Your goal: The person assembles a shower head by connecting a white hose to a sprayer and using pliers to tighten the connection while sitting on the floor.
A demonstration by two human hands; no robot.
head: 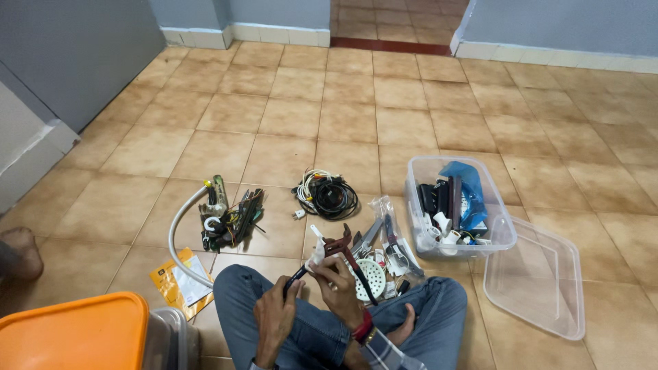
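Observation:
I sit cross-legged on a tiled floor. My left hand [274,312] grips the lower end of a thin black-handled tool [296,275]. My right hand [339,282], with a red band at the wrist, closes around the tool's upper part near a white piece [317,255] at its tip. Just beyond my right hand lies a red pipe wrench [345,248] with a dark handle. A round white perforated drain cover [370,274] sits beside it.
An open clear plastic box [504,226] with a blue bag and small parts stands at the right, its lid [541,281] on the floor beside it. Coiled cables [327,194], a white hose [179,236], bundled tools [233,216], a yellow packet [179,281], an orange-lidded bin [75,332]. Another person's bare foot [19,250] is at the left.

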